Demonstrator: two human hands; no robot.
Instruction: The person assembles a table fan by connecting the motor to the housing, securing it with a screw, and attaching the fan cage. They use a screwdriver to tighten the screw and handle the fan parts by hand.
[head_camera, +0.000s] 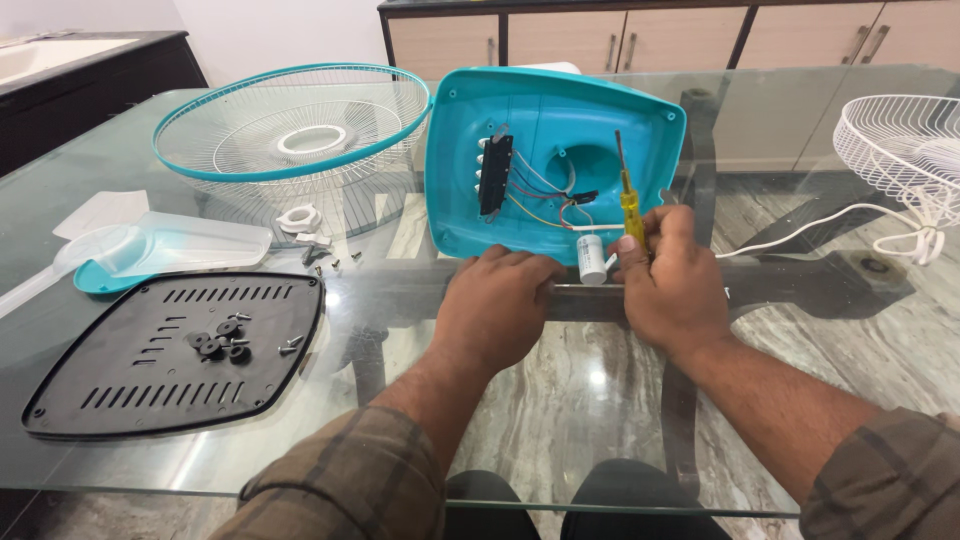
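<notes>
Our left hand (497, 305) lies flat w/ nothing in it, bracing the teal fan base (553, 160); right hand (668, 275) grips the yellow screwdriver (630, 200), tip inside base.

No signs or screens show. One thing may count as a package — a clear plastic bag (190, 245), flat and see-through, lying on the glass table (600, 400) at the left, just behind the black plate (120, 380).
</notes>
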